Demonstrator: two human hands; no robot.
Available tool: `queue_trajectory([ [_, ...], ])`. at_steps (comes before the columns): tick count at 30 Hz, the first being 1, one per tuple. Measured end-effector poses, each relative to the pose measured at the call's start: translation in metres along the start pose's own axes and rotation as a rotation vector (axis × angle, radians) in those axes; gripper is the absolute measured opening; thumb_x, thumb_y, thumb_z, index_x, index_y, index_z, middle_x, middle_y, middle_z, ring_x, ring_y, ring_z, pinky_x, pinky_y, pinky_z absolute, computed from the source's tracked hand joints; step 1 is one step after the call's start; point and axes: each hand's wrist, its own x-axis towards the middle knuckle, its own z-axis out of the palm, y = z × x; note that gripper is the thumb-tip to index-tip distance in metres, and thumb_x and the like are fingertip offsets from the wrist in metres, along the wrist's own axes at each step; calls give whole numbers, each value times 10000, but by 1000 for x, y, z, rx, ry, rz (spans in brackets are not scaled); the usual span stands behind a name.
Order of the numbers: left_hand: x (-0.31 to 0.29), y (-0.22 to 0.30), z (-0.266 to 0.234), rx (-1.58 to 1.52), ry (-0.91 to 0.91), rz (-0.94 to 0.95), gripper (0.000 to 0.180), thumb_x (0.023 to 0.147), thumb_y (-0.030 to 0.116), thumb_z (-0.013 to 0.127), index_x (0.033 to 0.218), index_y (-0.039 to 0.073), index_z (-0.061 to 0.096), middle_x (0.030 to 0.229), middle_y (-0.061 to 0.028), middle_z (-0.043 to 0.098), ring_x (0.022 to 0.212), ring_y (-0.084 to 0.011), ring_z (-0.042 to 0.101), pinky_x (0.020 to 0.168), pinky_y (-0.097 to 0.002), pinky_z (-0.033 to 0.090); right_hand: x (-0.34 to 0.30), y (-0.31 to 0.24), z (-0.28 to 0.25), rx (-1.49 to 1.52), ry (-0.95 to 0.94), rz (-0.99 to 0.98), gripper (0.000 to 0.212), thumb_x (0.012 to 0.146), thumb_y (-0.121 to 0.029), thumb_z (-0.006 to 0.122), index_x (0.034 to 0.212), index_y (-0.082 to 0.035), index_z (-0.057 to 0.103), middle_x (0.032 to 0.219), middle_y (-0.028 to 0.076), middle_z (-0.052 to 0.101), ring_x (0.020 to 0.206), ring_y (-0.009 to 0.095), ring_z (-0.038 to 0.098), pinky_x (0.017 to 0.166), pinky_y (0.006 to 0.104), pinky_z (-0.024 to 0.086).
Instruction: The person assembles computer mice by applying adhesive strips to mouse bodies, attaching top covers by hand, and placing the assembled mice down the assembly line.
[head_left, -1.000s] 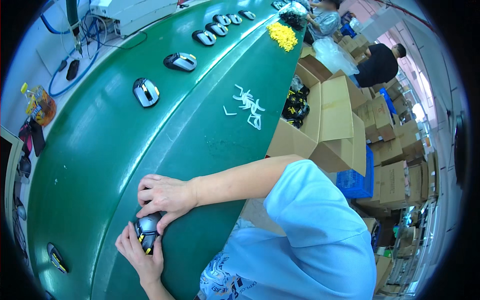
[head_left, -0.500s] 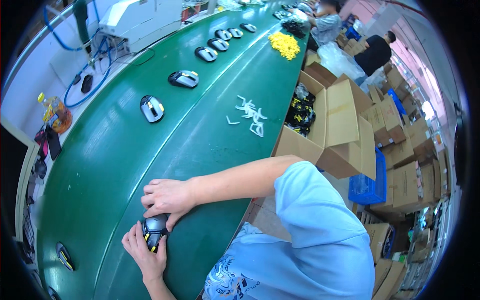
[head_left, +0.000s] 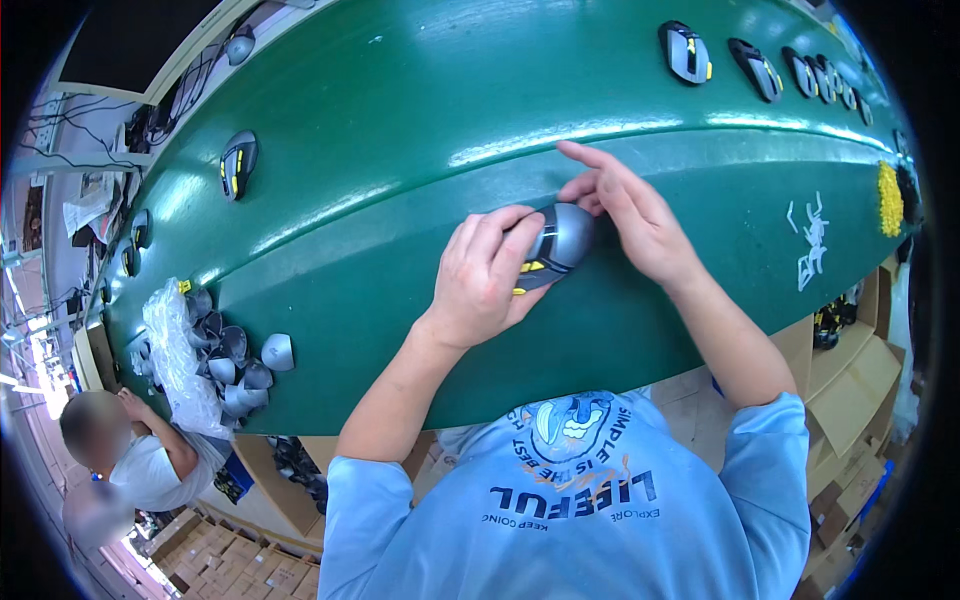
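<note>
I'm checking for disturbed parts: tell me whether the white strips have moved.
No, not visibly: against the yellow heap, the white strips keep their place on the green table's near side; the view has turned.

Glossy green bench [head_left: 430, 80] through twelve o'clock, pale floor [head_left: 688, 402] at four, cartons [head_left: 235, 567] at seven, bright light [head_left: 46, 350] at nine.

Head camera: left one of a wide fisheye pair, worn on the head, looking down
Bench [head_left: 565, 340]: seen from above, its edges curving toward the rim
Shirt [head_left: 600, 535]: near the lens, lower middle
Left hand [head_left: 484, 272], right hand [head_left: 640, 220]: close below, mid-picture
</note>
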Motion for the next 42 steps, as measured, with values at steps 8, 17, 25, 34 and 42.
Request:
queue_trajectory([
  [8,10,13,-4,123,-73,-79,727,673,256,963,1310,46,684,1313,-110,665,1069,-341,586,924,-455,499,23,-7,15,-573,277,-476,520,1157,-399,503,1539,-49,540,1320,216,635,1247,351,584,1115,424,442],
  [17,-8,-2,10,37,-129,-153,660,728,386,945,1281,119,704,1297,-72,645,1195,-371,508,1036,-504,368,64,-10,76,-774,9,-578,627,1110,-314,570,1622,9,406,1590,203,491,1405,350,498,1217,481,359],
  [25,4,3,-13,76,-112,-177,643,749,372,947,1277,99,702,1274,-112,668,1197,-386,568,1034,-508,403,53,-94,34,-287,200,-747,603,1099,-338,596,1576,5,461,1434,174,580,1313,312,563,1135,444,426],
  [34,135,-73,9,236,129,-153,823,892,503,858,1434,-55,588,1380,-248,622,1308,-427,523,1128,-507,418,-29,-29,-47,-463,168,-345,282,968,-144,784,1224,-25,768,1083,141,734,999,287,713,880,395,571],
  [42,273,-36,167,281,-44,-434,1020,764,782,776,1379,-22,654,1384,-266,624,1315,-453,530,1136,-578,409,-94,-17,-115,-868,564,-207,125,927,-171,810,999,-69,813,899,109,762,872,281,716,808,400,569],
])
